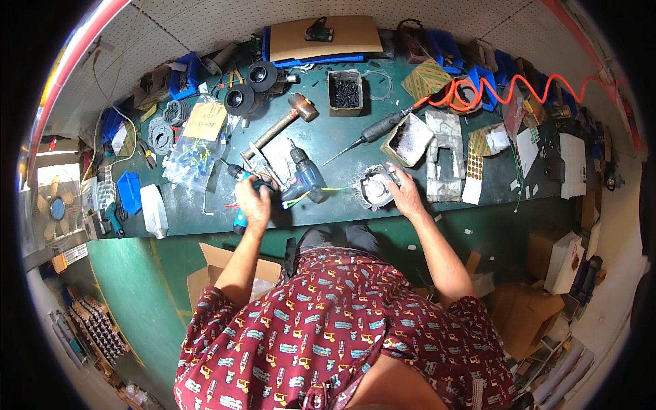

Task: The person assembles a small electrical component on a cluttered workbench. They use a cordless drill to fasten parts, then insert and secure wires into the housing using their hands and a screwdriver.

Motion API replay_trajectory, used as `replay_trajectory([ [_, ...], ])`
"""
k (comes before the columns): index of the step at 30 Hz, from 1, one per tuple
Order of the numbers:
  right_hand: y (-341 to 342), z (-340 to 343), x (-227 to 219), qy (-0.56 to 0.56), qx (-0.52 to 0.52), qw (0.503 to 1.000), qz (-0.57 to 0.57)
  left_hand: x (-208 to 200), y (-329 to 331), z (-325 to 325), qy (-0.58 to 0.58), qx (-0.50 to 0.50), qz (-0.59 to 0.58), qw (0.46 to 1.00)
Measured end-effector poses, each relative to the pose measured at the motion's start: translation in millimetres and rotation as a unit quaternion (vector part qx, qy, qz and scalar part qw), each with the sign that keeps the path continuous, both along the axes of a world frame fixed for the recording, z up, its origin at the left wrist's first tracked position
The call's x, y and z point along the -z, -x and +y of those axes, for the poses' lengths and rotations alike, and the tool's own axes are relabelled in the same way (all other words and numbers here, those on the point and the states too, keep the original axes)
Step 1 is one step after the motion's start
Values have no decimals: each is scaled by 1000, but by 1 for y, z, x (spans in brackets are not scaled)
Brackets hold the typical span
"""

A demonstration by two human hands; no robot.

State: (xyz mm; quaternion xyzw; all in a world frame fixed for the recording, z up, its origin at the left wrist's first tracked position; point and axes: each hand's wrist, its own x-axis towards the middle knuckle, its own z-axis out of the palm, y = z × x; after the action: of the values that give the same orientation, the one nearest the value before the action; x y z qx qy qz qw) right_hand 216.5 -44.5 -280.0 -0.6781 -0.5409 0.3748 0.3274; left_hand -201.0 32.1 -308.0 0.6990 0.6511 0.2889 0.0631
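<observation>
My left hand (pixel 254 199) is closed around a teal and black cordless drill (pixel 240 220) near the front edge of the bench. The drill's nose (pixel 236 171) points away to the upper left. My right hand (pixel 406 194) grips the right side of a round silver metal housing (pixel 374 188) with a finned rim, which rests on the bench. Coloured wires (pixel 335 189) lead out leftward from the housing. Between my hands lies a second, dark blue cordless drill (pixel 309 179).
A hammer (pixel 280 126) lies behind the drills. Beyond stand a box of black screws (pixel 345 92) and black round fan parts (pixel 249 89). At right are a black power screwdriver (pixel 372 133), an orange coiled hose (pixel 471 96), an open carton (pixel 408 140) and a grey block fixture (pixel 444 157).
</observation>
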Motion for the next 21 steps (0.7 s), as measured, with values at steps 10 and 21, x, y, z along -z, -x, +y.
replay_trajectory([
  [10, -6, -11, 33, 15, 77, 995, 64, 31, -22, 96, 346, -24, 152, 926],
  [21, -8, 0, 4, -20, 24, 999, -18, -32, -8, 100, 118, 17, -294, 948],
])
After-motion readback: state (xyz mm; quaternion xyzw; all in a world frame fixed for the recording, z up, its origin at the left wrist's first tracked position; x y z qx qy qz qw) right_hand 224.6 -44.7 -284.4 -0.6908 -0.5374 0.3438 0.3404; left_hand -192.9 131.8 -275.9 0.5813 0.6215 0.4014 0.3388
